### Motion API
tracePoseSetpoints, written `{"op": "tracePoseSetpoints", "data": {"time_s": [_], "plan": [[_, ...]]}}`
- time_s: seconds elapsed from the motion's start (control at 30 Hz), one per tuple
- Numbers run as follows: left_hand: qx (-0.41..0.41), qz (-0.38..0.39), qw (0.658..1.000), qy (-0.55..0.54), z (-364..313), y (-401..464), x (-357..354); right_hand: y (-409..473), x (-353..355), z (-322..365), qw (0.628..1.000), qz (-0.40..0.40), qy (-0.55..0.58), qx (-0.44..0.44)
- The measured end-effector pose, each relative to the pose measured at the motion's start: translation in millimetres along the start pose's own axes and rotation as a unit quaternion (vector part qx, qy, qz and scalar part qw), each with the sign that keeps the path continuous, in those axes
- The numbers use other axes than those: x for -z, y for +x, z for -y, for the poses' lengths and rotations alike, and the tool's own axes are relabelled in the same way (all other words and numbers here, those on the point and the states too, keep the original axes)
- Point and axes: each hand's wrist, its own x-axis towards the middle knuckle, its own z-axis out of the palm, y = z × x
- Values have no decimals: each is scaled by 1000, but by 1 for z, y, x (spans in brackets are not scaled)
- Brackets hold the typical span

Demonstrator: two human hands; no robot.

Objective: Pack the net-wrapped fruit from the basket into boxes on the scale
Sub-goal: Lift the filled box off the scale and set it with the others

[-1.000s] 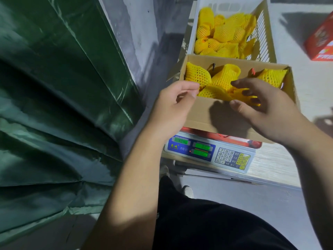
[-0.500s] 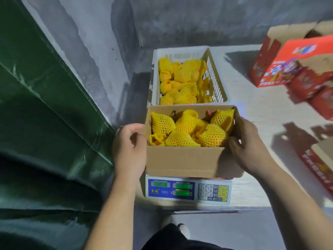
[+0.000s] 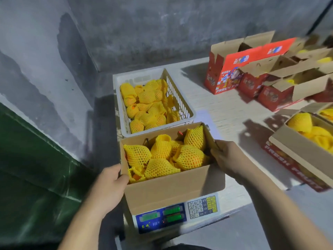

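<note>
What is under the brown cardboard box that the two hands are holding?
The scale is under the cardboard box. Only its front panel with green displays and keypad shows; its platform is covered by the box. Left hand and right hand grip the box sides.

Both forearms reaching toward 12 o'clock. Left hand (image 3: 110, 184) at 9 o'clock, thumb hooked over a rim, gripping. Right hand (image 3: 226, 157) at 3 o'clock, fingers curled round an edge.

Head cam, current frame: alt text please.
Left hand and right hand grip opposite sides of a cardboard box of net-wrapped fruit on a scale; behind, a white basket holds more.
</note>
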Motion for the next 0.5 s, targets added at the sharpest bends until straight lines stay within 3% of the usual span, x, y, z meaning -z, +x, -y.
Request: {"op": "tracePoseSetpoints", "data": {"time_s": [0.27,0.37,0.5], "plan": [[-90,81,989,89,-54,7,21,-71,68,-13,997,-75,31,-3],[-123,88,986,77,-93,20,-4,-96,104,-27,990,-131,53,-23],[-182,167,966,69,-149,42,-79,-110,140,-77,969,-212,89,-95]]}}
